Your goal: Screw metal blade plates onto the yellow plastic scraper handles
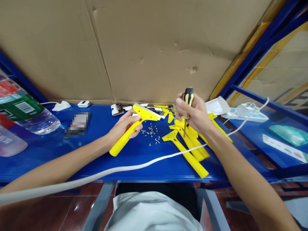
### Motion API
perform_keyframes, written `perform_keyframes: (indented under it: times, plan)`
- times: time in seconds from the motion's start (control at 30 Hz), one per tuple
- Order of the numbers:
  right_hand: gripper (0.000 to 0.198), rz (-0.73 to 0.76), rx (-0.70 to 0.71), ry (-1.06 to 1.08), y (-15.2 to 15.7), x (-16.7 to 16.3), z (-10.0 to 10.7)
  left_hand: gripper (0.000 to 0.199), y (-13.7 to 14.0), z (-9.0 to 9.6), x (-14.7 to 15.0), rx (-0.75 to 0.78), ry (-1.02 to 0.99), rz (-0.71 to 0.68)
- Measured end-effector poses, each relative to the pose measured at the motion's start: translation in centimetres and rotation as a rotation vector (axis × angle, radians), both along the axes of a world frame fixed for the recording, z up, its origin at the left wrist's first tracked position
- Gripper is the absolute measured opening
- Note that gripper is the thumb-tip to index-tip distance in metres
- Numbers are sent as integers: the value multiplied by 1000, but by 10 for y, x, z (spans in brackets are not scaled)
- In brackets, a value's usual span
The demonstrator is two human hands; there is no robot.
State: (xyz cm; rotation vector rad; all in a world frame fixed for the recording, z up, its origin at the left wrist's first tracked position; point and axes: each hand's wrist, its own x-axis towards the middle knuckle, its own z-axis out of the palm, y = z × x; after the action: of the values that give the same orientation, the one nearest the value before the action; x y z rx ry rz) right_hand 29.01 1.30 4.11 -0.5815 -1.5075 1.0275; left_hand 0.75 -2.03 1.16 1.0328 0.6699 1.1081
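Left hand (124,125) grips yellow scraper (134,128) flat on blue table (96,154), steadying it; right hand (192,114) clasps screwdriver (188,96) tip-down w/ loose screws (151,132) btwn hands, within reach.

The person's two forearms are bare from elbow to wrist, with no sleeves, watch, rings or gloves showing on the left hand (125,125) or right hand (192,114), and a pale grey-white garment (154,210) covers the lap below.
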Motion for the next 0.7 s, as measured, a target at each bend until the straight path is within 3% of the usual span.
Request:
perform_keyframes:
  times: [0.1, 0.27, 0.47, 0.7]
  plan:
    - [50, 126, -139, -192, -9, -5, -1, 40, -5, 7, -3, 3, 5, -64]
    - [40, 250, -167, -276, -18, -16, -8, 39, -6, 8, -7, -9, 20, -171]
    - [43, 299, -205, -247, -13, -16, -15, 39, -6, 2, -7, -44, -9, -205]
    - [45, 275, -194, -257, -10, -15, -19, 43, -12, 7, -3, -50, -6, -207]
